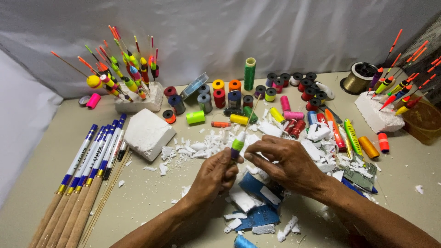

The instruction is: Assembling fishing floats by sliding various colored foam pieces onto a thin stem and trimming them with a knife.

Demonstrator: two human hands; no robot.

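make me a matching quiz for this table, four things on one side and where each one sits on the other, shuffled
Things:
1. rods
2. float
3. tall green spool
4. foam block

Places:
A. upright at the back, near the cloth
B. between the left hand and right hand
C. lying in a row at the left edge
D. flat on the table, just right of the rods' blue ends

Pairs: 1-C, 2-B, 3-A, 4-D
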